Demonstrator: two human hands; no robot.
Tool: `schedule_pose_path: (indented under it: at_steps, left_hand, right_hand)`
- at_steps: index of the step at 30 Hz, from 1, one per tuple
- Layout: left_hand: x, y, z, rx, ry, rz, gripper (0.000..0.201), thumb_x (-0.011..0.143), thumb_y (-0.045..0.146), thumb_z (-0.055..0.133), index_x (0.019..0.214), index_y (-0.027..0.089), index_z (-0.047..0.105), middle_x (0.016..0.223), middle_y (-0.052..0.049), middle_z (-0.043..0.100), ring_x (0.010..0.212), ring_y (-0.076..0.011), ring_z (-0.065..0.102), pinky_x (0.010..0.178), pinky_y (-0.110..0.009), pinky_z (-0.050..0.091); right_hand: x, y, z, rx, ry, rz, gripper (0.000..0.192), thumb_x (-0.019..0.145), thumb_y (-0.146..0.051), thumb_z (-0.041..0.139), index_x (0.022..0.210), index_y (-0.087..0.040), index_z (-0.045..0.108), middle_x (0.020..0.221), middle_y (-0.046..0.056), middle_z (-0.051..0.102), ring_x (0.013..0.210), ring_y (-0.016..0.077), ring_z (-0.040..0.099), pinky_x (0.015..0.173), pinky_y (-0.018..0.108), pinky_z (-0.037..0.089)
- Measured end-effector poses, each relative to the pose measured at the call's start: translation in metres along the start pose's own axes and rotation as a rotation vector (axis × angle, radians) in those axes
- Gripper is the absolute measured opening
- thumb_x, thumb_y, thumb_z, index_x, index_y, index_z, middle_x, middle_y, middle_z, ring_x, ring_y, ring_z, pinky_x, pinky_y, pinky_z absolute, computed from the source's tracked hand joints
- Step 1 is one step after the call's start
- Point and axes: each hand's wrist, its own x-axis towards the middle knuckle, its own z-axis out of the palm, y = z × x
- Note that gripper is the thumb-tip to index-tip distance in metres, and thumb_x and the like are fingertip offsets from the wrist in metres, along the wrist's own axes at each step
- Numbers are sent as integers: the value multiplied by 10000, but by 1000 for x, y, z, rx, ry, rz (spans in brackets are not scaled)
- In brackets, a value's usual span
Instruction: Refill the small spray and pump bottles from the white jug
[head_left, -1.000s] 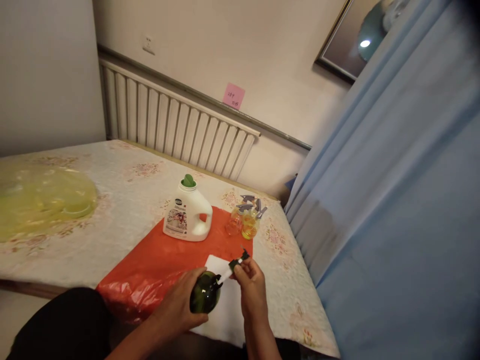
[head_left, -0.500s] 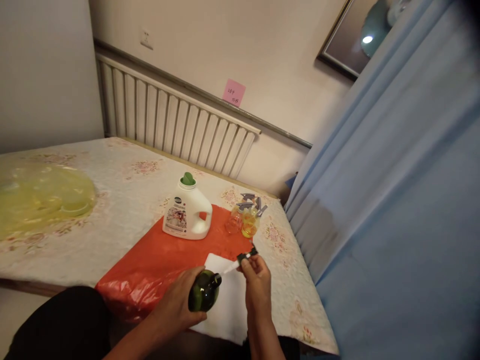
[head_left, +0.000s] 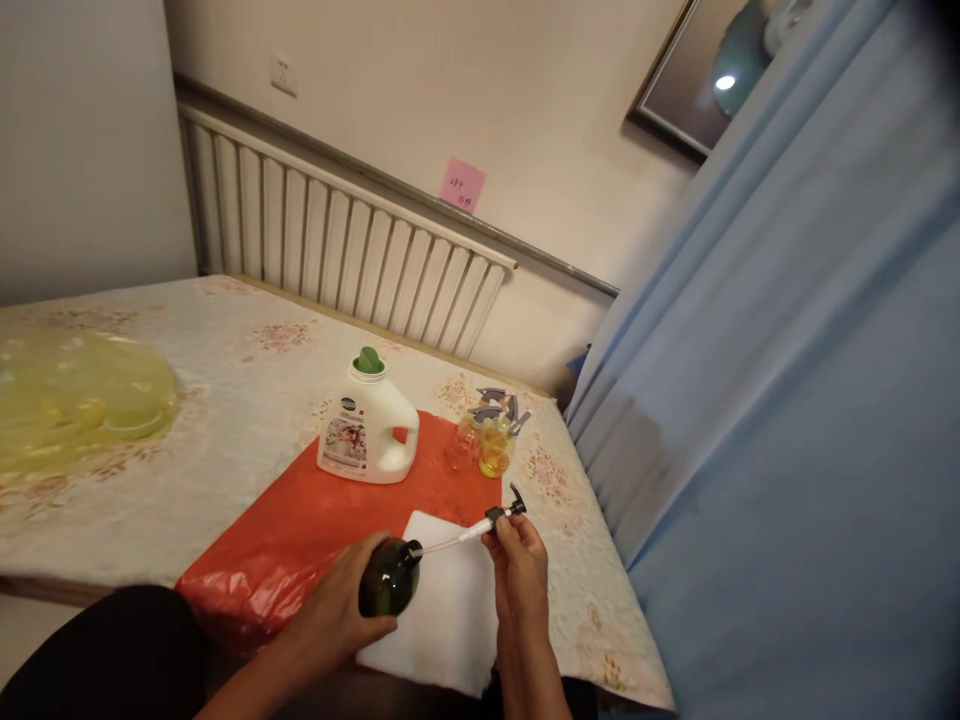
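Dim, warm light, and 1 white glare blazed off the framed picture (head_left: 681, 92), high beyond the right hand (head_left: 519, 560)! Glints dotted the bottle (head_left: 390, 585) in the left hand (head_left: 339, 600) and the red plastic (head_left: 259, 598) beside it; rightward of the hands the curtain (head_left: 787, 330) lay dull, its upper corner black.

Unreadable writing on pink note (head_left: 462, 186) and jug label (head_left: 345, 447)

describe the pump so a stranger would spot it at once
On the flowered cloth, find the red plastic. Near its right edge, the right hand holds the pump, its thin tube reaching the mouth of the dark bottle in the left hand. The pump's hooked black head sets it apart from the grey-topped bottles beyond.
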Motion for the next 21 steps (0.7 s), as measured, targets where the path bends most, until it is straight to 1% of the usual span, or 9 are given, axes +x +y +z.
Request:
schedule_pose_path:
  at_steps: [3, 8, 12, 16, 21]
  left_hand:
    - [2, -8, 1, 23, 19, -19, 815, 596, 173, 698, 1359, 201, 412, 1382, -126, 550, 1285, -317, 498, 1120, -487, 358]
    - [3, -17, 3, 27, 54, -6, 806, 606, 183, 700, 1360, 218, 417, 1369, -122, 558, 1267, -318, 517, 1107, -495, 382]
    - [6, -25, 4, 18, 68, -4, 808, 610, 196, 703, 1367, 209, 420, 1359, -123, 568, 1254, -316, 532, 1089, -479, 411]
    - [15, -36, 3, 11, 105, -39, 812, 616, 234, 717, 1369, 175, 419, 1349, -137, 573, 1254, -326, 537, 1089, -475, 417]
    - [27, -48, -3, -64, 132, -77, 815, 690, 329, 704, 1398, 154, 340, 1424, -175, 490, 1312, -323, 485, 1124, -495, 374]
  right_hand:
    - [3, 2, -1, 38, 19, 14, 328, 603, -342, 867, 761, -169, 638, 786, -8, 658, 703, 113, 618, 648, 233, 537]
    - [8, 8, -1, 63, 26, 26, 338, 591, -339, 871, 760, -168, 633, 788, -2, 664, 697, 121, 633, 639, 244, 550]
    - [17, 14, -2, 41, 28, 5, 326, 603, -352, 853, 762, -173, 633, 788, 12, 671, 711, 150, 648, 663, 289, 570]
    - [38, 24, -3, -22, 59, -14, 327, 589, -387, 826, 737, -176, 625, 761, 17, 672, 717, 174, 661, 713, 342, 582]
    - [69, 37, -6, -152, 118, -64, 322, 589, -416, 769, 714, -185, 583, 702, 10, 658, 674, 184, 657, 681, 362, 571]
